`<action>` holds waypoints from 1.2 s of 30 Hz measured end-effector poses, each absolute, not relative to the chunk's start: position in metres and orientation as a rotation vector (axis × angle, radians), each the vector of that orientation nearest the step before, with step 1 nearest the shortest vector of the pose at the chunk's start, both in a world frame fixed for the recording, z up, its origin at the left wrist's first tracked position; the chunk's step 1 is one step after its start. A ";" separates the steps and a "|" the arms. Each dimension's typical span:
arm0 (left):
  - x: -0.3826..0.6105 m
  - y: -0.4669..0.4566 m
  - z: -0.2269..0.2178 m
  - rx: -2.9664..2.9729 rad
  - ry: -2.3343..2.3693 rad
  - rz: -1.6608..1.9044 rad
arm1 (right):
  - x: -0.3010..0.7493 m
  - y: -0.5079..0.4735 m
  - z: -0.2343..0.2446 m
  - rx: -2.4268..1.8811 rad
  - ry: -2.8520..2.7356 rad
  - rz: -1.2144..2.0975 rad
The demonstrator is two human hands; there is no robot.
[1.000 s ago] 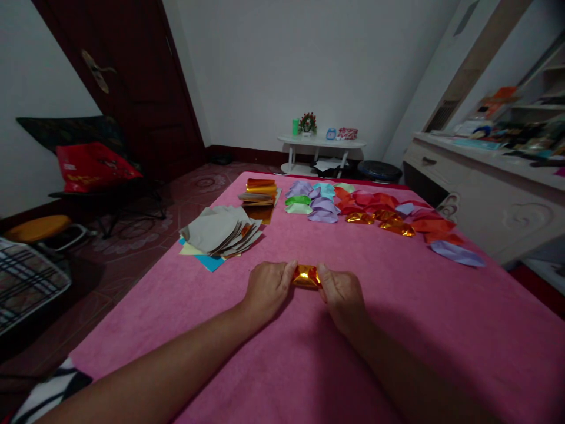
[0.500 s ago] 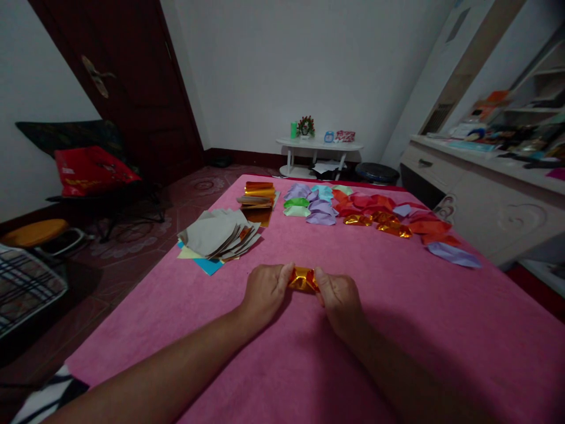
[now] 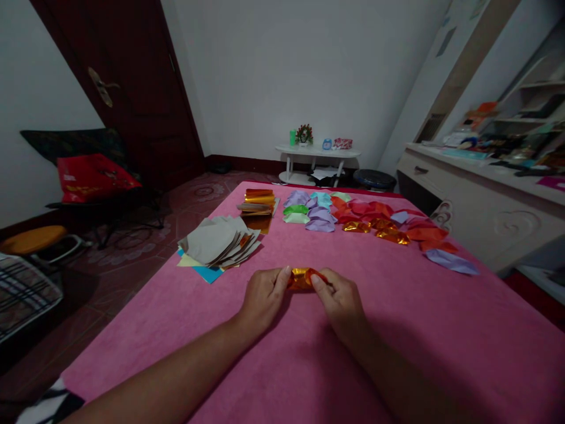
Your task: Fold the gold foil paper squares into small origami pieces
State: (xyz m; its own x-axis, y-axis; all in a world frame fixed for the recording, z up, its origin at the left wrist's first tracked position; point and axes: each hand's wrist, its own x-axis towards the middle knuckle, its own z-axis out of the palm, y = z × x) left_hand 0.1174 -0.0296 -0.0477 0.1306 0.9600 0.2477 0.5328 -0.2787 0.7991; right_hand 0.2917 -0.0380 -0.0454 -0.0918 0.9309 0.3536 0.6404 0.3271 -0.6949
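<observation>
A folded piece of shiny gold foil paper (image 3: pixel 301 279) is held between my two hands, just above or on the pink cloth (image 3: pixel 282 353). My left hand (image 3: pixel 265 292) is closed on its left end, with the thumb on top. My right hand (image 3: pixel 341 296) pinches the right end, thumb laid across the front and fingers behind. The palm sides and the underside of the foil are hidden. Farther off lie finished-looking folded gold foil pieces (image 3: pixel 356 227), boat-like in shape.
A fanned stack of grey-backed paper sheets (image 3: pixel 216 238) lies left of my hands, over blue and yellow sheets. Behind it is a pile of gold foil sheets (image 3: pixel 258 203). Purple folded papers (image 3: pixel 321 219) and red folded papers (image 3: pixel 366 209) spread across the far right.
My right thumb has moved inward and down over the foil's right end, and the right fingers have shifted behind it. My left hand keeps its grip. The view has tilted slightly.
</observation>
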 end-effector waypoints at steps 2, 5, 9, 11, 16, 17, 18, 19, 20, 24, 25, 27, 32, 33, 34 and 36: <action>0.117 -0.029 -0.047 1.872 1.408 1.055 | 0.295 -0.035 -0.046 -1.416 -1.861 0.436; 0.116 -0.027 -0.046 1.897 1.399 1.052 | 0.298 -0.031 -0.050 -1.505 -1.877 0.411; 0.115 -0.025 -0.045 2.009 1.439 0.984 | 0.301 -0.029 -0.050 -1.541 -1.892 0.405; 0.115 -0.024 -0.044 2.067 1.454 0.926 | 0.306 -0.027 -0.048 -1.537 -1.932 0.356; 0.117 -0.024 -0.042 2.169 1.526 0.775 | 0.353 -0.001 -0.042 -1.671 -1.848 -0.016; 0.118 -0.024 -0.041 2.187 1.533 0.753 | 0.368 0.007 -0.042 -1.725 -1.802 -0.103; 0.118 -0.024 -0.041 2.202 1.539 0.735 | 0.383 0.015 -0.042 -1.779 -1.756 -0.188; 0.119 -0.024 -0.041 2.213 1.544 0.722 | 0.399 0.023 -0.042 -1.821 -1.721 -0.274; 0.119 -0.024 -0.041 2.219 1.549 0.710 | 0.415 0.030 -0.043 -1.857 -1.677 -0.357; 0.120 -0.023 -0.042 2.214 1.558 0.672 | 0.468 0.046 -0.046 -1.930 -1.592 -0.577; 0.120 -0.023 -0.042 2.212 1.557 0.666 | 0.478 0.047 -0.047 -1.940 -1.576 -0.593; 0.120 -0.022 -0.043 2.213 1.552 0.660 | 0.493 0.048 -0.050 -1.952 -1.543 -0.602; 0.119 -0.022 -0.042 2.218 1.557 0.660 | 0.507 0.052 -0.053 -2.040 -1.494 -0.619; 0.120 -0.023 -0.042 2.216 1.558 0.658 | 0.507 0.053 -0.053 -2.059 -1.496 -0.616; 0.120 -0.023 -0.042 2.215 1.556 0.657 | 0.507 0.054 -0.053 -2.074 -1.498 -0.611; 0.120 -0.023 -0.043 2.218 1.551 0.660 | 0.506 0.056 -0.051 -2.111 -1.495 -0.594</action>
